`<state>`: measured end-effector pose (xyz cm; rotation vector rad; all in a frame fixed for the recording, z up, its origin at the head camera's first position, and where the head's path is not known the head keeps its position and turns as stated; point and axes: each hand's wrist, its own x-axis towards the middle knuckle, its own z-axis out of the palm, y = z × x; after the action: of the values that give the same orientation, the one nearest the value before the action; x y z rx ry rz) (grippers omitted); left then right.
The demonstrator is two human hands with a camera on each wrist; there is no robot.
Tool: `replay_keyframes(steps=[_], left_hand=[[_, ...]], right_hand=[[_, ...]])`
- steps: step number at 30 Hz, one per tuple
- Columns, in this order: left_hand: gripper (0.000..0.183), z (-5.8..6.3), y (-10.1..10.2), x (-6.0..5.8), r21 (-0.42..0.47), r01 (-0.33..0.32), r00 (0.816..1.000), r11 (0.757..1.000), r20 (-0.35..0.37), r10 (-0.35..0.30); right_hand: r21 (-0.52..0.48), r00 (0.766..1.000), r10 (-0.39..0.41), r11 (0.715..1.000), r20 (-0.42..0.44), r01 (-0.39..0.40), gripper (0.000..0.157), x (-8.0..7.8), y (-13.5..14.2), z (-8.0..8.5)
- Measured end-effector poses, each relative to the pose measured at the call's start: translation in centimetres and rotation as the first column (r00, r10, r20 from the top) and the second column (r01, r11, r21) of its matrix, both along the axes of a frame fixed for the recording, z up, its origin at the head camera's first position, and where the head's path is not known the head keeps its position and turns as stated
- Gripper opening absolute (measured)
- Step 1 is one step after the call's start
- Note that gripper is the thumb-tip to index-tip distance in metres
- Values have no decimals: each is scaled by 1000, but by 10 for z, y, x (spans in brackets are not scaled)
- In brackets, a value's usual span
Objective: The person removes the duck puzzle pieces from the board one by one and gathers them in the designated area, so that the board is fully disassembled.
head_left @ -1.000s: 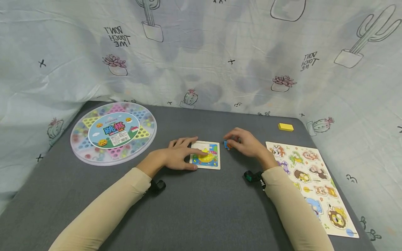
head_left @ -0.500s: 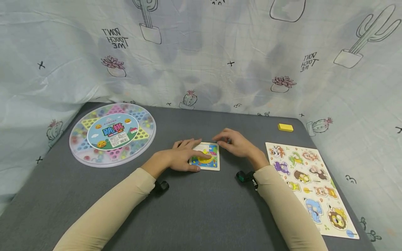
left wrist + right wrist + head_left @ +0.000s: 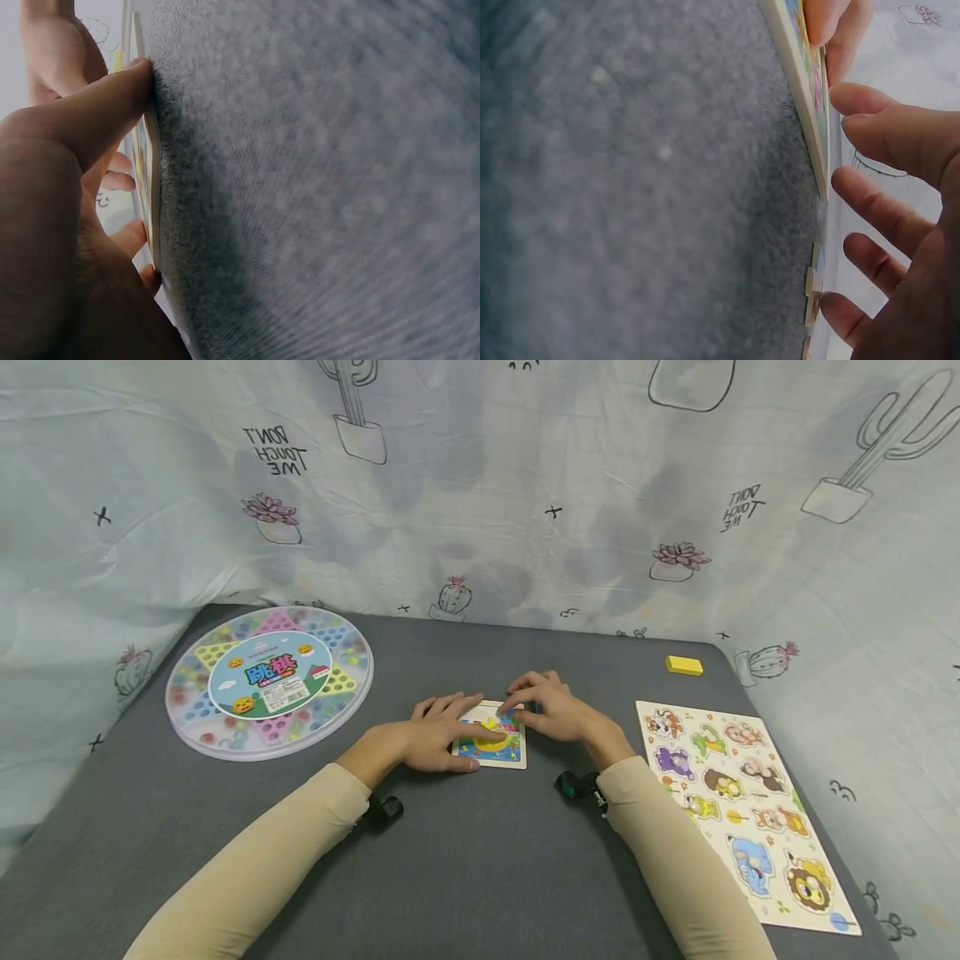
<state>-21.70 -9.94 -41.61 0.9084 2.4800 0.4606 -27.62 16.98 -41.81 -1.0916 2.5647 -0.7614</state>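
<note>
Left hand (image 3: 432, 743), grip released, rests on the puzzle board (image 3: 506, 755) on the table (image 3: 465, 868); right hand (image 3: 553, 710), grip relaxed, overhangs its right side (nothing visibly pinched). Uneven fingertip pressure could skid it.

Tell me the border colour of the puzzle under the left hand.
Cream; the border shows best in the head view.

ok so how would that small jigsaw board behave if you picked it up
The small jigsaw board is probably stiff: its edge runs straight. Flat and thin, it seems unlikely to roll. If tilted, it may spill, as loose puzzle pieces lie beside it.
</note>
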Motion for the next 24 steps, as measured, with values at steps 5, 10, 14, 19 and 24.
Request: replay_keyframes(steps=[5,10,14,19,24], left_hand=[[55,3,0,1,-4,2,1000,1000,4,-2],[55,3,-1,1,-1,-1,1000,1000,16,1],[55,-1,-2,-1,27,0,1000,1000,21,-1],[54,-12,-3,-5,52,1,1000,999,28,-3],[53,-14,-4,-7,52,-11,1000,999,29,9]], right_hand=[[27,1000,-2,1000,15,1,22,-1,0,-2],[38,1000,2,999,17,-3,20,-1,-2,-1],[36,1000,0,999,18,-1,19,-1,-4,-1],[35,999,-11,999,43,9,19,2,-5,-1],[-32,998,26,999,51,-24,15,1,-4,2]])
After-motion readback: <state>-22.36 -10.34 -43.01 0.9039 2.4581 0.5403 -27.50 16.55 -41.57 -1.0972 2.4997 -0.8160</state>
